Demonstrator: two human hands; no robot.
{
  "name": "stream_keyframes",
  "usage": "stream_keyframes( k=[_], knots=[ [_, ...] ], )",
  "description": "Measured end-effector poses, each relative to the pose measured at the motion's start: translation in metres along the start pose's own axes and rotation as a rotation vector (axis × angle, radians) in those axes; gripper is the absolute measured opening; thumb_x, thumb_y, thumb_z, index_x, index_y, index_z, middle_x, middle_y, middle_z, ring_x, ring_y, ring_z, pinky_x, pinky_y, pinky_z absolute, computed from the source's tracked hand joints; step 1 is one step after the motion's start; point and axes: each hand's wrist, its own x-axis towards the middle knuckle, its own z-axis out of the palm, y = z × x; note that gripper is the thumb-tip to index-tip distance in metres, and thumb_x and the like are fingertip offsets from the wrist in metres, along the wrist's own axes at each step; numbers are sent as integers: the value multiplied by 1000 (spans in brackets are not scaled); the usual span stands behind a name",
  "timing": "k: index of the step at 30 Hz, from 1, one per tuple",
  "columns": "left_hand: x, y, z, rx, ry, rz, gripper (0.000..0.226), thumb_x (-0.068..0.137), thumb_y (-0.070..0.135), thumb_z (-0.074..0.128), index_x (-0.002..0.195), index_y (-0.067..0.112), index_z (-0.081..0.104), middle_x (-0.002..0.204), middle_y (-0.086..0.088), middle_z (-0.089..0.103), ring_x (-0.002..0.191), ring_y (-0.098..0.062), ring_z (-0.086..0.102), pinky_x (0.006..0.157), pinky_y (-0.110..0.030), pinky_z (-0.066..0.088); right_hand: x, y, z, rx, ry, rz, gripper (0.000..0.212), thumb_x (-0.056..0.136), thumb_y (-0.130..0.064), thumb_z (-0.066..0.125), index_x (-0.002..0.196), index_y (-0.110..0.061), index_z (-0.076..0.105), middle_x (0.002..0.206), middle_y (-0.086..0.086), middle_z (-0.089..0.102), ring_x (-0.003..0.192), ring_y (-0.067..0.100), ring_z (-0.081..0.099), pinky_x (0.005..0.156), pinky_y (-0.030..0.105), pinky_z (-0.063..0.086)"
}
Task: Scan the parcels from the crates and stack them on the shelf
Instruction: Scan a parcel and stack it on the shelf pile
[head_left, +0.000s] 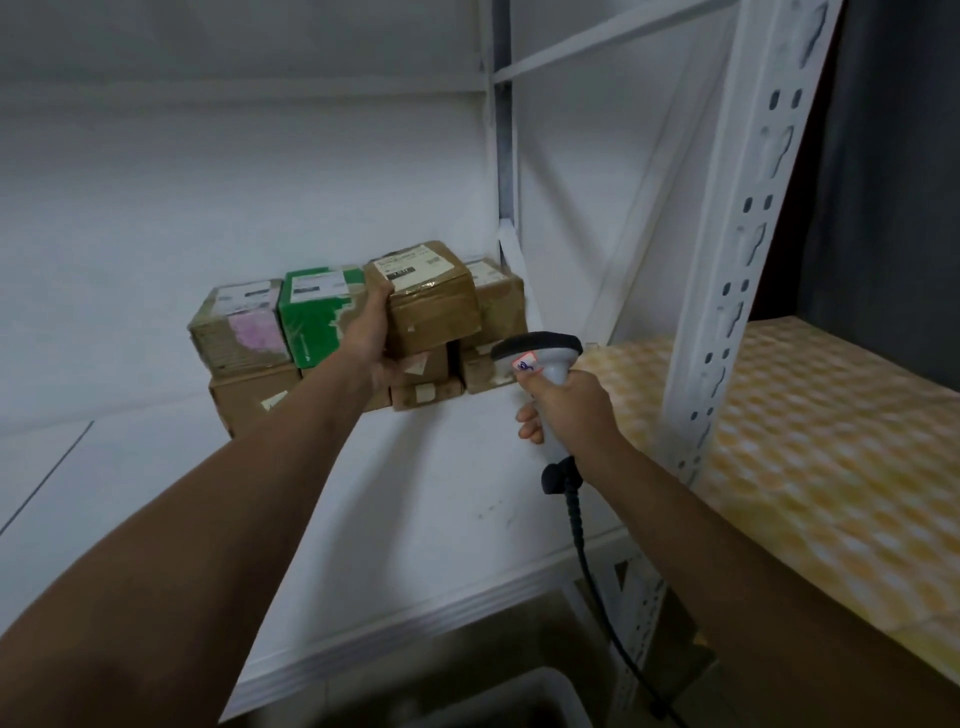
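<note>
**Setting a parcel on the stack**

The brown parcel (428, 304) sits atop the shelf's (415, 493) stack, beside the green box (314, 317). The left hand (371, 338) grips its edge; the right hand (571, 408) holds the scanner (540, 356). Best square it flush before letting go.

Parcel (434, 299) seemingly atop shelf (415, 493) stack
</note>
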Motion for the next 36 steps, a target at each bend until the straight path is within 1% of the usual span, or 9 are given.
stream_keyframes(
  k=[7,13,15,17,23,26,30,33,36],
  knots=[
    [30,2,0,39,135,80,79,80,74,61,134,16,54,118,-6,69,98,-24,69,66,-42,63,8,11,3,-24,-6,29,33,95,-29,64,89,3,63,60,9,65,42,17,58,43,23,45],
    [47,-2,-9,67,288,165,75,79,65,61,132,13,49,119,-7,66,102,-25,66,86,-45,59,6,14,10,-33,-19,43,34,95,-30,63,86,3,62,61,9,64,42,17,56,41,21,43],
    [50,0,-8,50,291,185,72,71,68,63,122,18,50,115,-6,66,103,-25,65,89,-46,57,5,15,12,-34,-23,33,36,95,-31,64,90,5,64,61,9,64,41,16,56,41,21,44],
    [55,3,-6,41,279,170,84,56,76,62,119,21,55,113,-5,68,102,-27,67,88,-49,57,6,16,12,-60,-22,21,38,95,-33,63,91,5,64,62,8,65,39,14,57,40,20,45],
    [56,11,22,34,105,168,65,85,66,60,128,18,56,113,-12,72,95,-29,73,71,-48,62,12,8,0,-57,-1,-22,35,96,-31,62,77,-1,61,62,8,64,35,9,55,39,17,45],
    [56,15,46,25,46,179,54,96,55,53,139,23,45,122,-13,66,101,-31,70,73,-53,61,20,6,-7,-76,36,-26,39,96,-32,61,71,-3,59,60,8,63,32,7,54,38,16,45],
    [66,12,67,274,37,228,70,96,59,48,153,27,24,139,-12,49,116,-31,58,91,-51,57,28,6,-16,-47,31,-5,30,96,-25,59,79,-1,60,62,10,64,33,9,55,39,17,47],
    [84,3,66,612,136,310,84,81,62,62,150,24,33,142,-10,50,125,-31,52,105,-47,48,29,8,-21,-53,19,-23,26,96,-24,59,88,1,62,63,10,65,35,10,57,42,19,49],
    [84,-1,73,805,185,401,60,92,47,60,143,18,45,139,-6,56,127,-24,52,105,-32,42,33,11,-22,-69,-25,20,32,98,-26,57,84,2,61,63,9,64,33,8,55,40,17,47]
  ],
)
